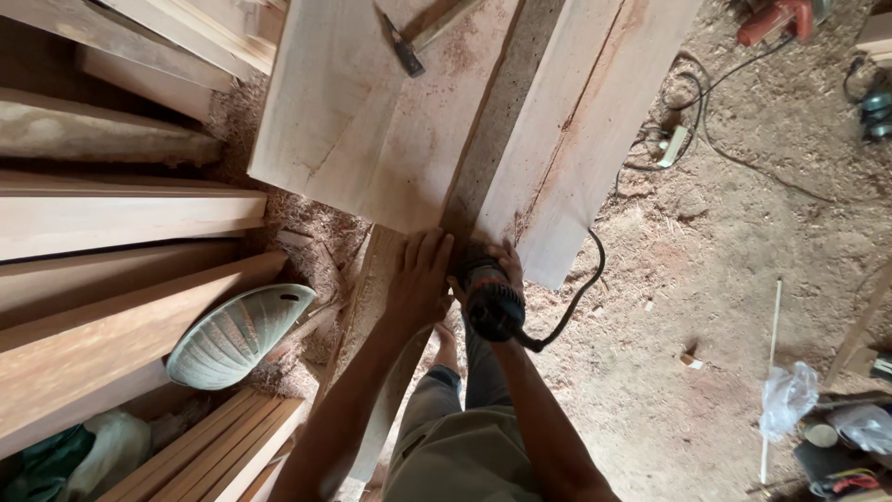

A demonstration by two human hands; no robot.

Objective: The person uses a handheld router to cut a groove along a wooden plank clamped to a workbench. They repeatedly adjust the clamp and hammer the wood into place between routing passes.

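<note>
Power tool held at the near end of two wide planks, sawdust floor.

Right hand wrapped tight around a black corded power tool; its body runs lengthwise toward the planks, nose pointing away from the person, cord trailing off the rear to the right. Left hand flat, fingers spread, on the left plank just beside the tool. Right plank lies alongside, its long axis running away from the person. Hammer on the left plank's far part. Grey ribbed dish among stacked boards at left.
</note>
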